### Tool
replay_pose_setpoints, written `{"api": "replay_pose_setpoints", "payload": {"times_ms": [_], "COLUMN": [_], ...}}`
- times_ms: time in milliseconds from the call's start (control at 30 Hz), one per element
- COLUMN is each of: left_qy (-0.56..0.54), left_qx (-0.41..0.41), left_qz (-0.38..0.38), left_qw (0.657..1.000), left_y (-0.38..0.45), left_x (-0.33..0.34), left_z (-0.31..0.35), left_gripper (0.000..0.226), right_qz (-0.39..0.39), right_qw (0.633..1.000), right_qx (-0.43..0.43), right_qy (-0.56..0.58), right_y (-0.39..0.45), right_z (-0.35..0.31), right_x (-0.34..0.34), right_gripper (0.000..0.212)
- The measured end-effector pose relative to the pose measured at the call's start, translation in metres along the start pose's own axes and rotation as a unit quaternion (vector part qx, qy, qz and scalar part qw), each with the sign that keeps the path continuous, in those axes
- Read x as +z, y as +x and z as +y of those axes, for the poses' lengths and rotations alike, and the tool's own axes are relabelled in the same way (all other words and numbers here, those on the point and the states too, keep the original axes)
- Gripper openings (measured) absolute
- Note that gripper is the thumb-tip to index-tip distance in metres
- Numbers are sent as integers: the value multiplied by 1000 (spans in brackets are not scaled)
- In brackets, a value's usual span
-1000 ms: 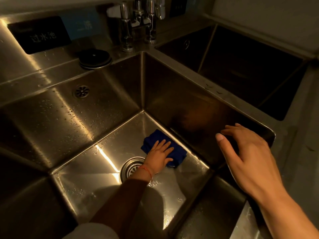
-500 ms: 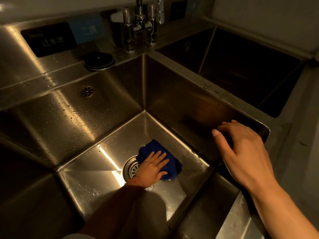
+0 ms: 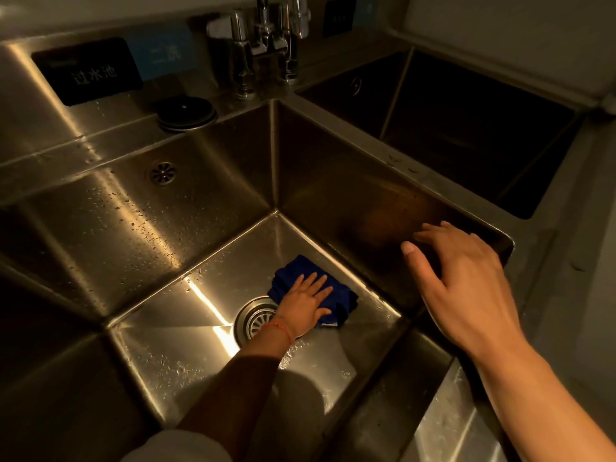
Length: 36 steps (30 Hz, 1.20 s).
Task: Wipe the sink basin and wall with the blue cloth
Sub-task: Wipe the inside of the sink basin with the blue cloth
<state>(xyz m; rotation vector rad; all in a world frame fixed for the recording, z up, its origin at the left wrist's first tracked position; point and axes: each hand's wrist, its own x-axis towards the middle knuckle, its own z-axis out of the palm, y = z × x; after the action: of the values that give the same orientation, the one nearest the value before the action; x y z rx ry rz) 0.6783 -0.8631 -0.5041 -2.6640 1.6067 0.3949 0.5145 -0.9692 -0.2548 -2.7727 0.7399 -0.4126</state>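
While the left hand (image 3: 305, 306) lies flat on the blue cloth (image 3: 336, 300) with its fingers straight and spread, pressing it to the floor of the steel sink basin (image 3: 160, 328), the cloth sits crumpled just beyond and to the right of the round drain strainer (image 3: 255, 320), touching its rim. A red string bracelet (image 3: 281, 328) circles that wrist directly beside the drain. The right hand (image 3: 463, 288) hovers up and to the right of the drain, over the basin's right wall (image 3: 350, 195), its fingers loosely spread and slightly bent, holding nothing. On the ledge far beyond the drain stand chrome taps (image 3: 263, 48), with a black round drain plug (image 3: 185, 111) to their left. Water droplets speckle the basin's back wall (image 3: 110, 211), where an overflow grille (image 3: 162, 172) sits above the drain.
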Motion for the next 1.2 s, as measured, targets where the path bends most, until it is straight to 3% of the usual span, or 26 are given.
{"api": "replay_pose_setpoints", "payload": {"times_ms": [200, 467, 633, 1200], "left_qy": [1, 18, 48, -31], "left_qx": [16, 80, 75, -165], "left_qz": [17, -6, -26, -25], "left_qw": [1000, 997, 996, 985], "left_y": [-17, -49, -41, 44], "left_x": [10, 15, 13, -20], "left_z": [-6, -16, -16, -2], "left_gripper": [56, 57, 56, 57], "right_qz": [-2, -3, -5, -8], "right_qw": [1000, 1000, 1000, 1000], "right_qx": [-2, 0, -4, 0], "right_qy": [0, 4, 4, 11], "right_y": [0, 0, -1, 0], "right_z": [0, -1, 0, -1], "right_x": [-1, -2, -1, 0], "right_gripper": [56, 56, 49, 56]}}
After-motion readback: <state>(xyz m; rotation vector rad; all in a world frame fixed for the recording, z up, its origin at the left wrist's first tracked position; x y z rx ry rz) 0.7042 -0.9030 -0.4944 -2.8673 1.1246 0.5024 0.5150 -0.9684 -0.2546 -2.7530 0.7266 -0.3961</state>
